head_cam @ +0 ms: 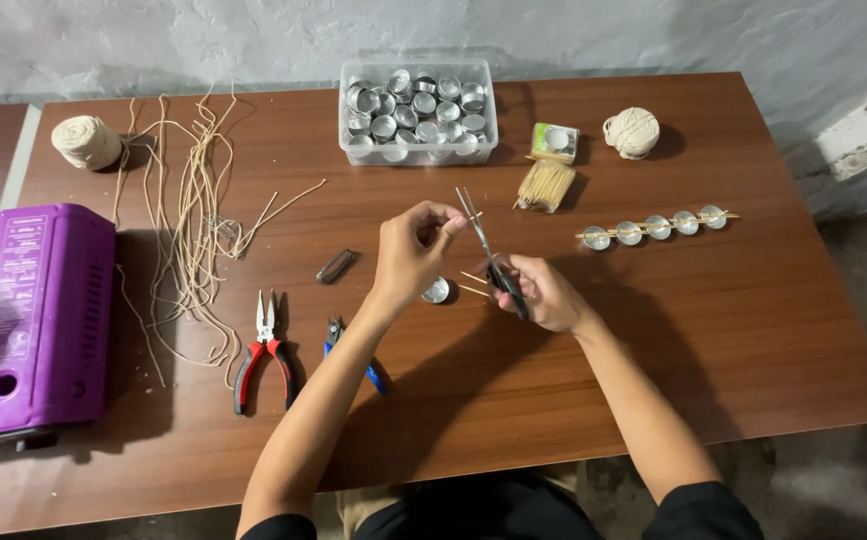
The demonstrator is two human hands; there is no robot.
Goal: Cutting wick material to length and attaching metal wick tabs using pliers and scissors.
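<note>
My right hand (544,292) holds a pair of black-handled scissors (486,248), blades pointing up and away. My left hand (412,250) is raised just left of the blades, fingertips pinched together near them; whatever it pinches is too small to make out. Below the hands on the brown table (734,330) lie a small metal cup (438,290) and two thin wooden sticks (474,284).
A clear tub of metal cups (419,112) stands at the back. A stick bundle (545,185), small box (555,141), twine balls (632,132) (86,141), a skewered cup row (657,227), loose cords (192,215), red pliers (264,350), blue pliers (354,350), a folded knife (336,266) and a purple stove (24,315) surround them.
</note>
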